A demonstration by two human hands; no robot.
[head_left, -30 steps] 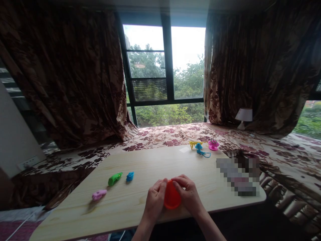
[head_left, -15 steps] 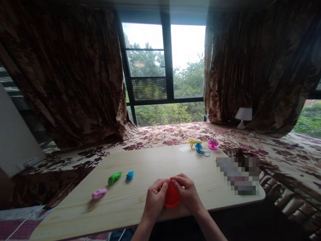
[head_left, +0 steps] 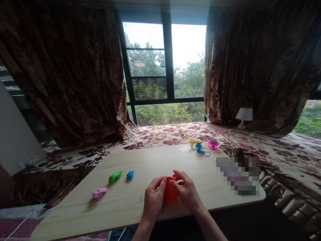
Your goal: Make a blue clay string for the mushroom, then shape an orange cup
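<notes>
Both my hands hold a small orange-red plastic piece (head_left: 169, 191) just above the light wooden table (head_left: 140, 160), near its front edge. My left hand (head_left: 153, 201) curls round its left side with the fingers closed on it. My right hand (head_left: 186, 191) grips the right side, fingertips over the top. Much of the piece is hidden behind my fingers.
On the table's left lie a green toy (head_left: 114, 177), a small blue toy (head_left: 130, 174) and a pink toy (head_left: 99, 192). At the far right corner sit a yellow toy (head_left: 193, 143), a blue one (head_left: 200, 147) and a pink one (head_left: 213, 144). A white lamp (head_left: 244, 116) stands behind.
My hands have lifted the orange-red piece slightly and turned it; my right fingers have shifted over its top.
</notes>
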